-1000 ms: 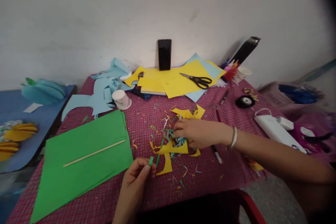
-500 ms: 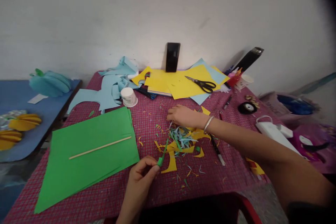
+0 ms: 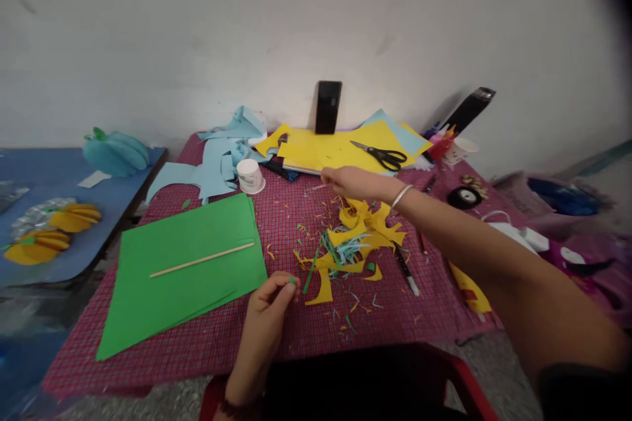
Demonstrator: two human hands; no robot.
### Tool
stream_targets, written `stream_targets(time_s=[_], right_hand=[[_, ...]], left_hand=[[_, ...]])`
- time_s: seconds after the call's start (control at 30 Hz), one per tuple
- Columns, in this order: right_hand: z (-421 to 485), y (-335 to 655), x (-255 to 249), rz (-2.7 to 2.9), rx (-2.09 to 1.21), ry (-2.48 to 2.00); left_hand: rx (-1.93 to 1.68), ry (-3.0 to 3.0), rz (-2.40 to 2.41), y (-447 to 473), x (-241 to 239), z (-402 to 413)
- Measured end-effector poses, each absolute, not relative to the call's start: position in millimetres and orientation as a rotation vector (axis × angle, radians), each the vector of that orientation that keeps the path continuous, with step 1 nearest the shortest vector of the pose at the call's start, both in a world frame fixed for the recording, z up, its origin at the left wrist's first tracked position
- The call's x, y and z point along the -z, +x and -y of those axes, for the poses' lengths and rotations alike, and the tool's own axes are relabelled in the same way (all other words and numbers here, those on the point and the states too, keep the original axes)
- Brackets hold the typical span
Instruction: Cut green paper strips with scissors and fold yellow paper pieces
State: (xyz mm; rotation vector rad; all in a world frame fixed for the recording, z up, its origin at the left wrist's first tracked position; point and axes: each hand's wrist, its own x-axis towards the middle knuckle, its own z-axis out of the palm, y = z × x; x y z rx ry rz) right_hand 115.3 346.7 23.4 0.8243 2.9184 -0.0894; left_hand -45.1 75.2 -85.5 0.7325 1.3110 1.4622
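My left hand (image 3: 271, 302) is closed at the front of the table, pinching a small green paper piece (image 3: 292, 281) between thumb and forefinger. Reaching across to the stack's front edge is my right hand (image 3: 348, 182), fingers bent together; a faint pale sliver shows by its fingertips, too blurred to name. Beneath that wrist lie curled yellow paper scraps (image 3: 351, 230) and a heap of light-blue and green paper shreds (image 3: 345, 251). A narrow green strip (image 3: 311, 272) rests just right of my left hand. Black-handled scissors (image 3: 384, 156) lie on yellow sheets (image 3: 306, 147) behind my right hand.
Green sheets (image 3: 197, 230) with a thin wooden stick (image 3: 202, 260) cover the left side. A white paper cup (image 3: 250, 177), light-blue offcuts (image 3: 182, 175) and a phone (image 3: 328, 107) against the wall stand further back. A pen (image 3: 406, 273) and black tape roll (image 3: 464, 197) lie right.
My right hand has moved away from me towards the yellow sheets. More curled yellow scraps show on the heap. My left hand still pinches green paper. The view has shifted slightly.
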Motion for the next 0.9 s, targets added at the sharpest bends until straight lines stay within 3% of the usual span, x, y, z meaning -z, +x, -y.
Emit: stream_targets(time_s=[0.23,0.47,0.53,0.7,0.9], right_hand=[[-327,158,-76,-3.218,0.171,1.461],[-261,188,-22,-3.167,0.375,1.359],[-256,191,-11,-3.175,0.627,1.387],[-257,198,-16,-3.132,1.797,1.543],[-253,189,-8,-3.279,1.789,1.587]], left_hand=[[-1.546,0.566,-1.330,-42,81,-80],[-1.606,0.756,-1.270,-18,32,-104],[-1.577,0.891,-1.256,-14,15,-124],[-1.445,1.024,-1.120,-7,-2,-180],[-1.441,1.026,-1.200,-2,22,-197]])
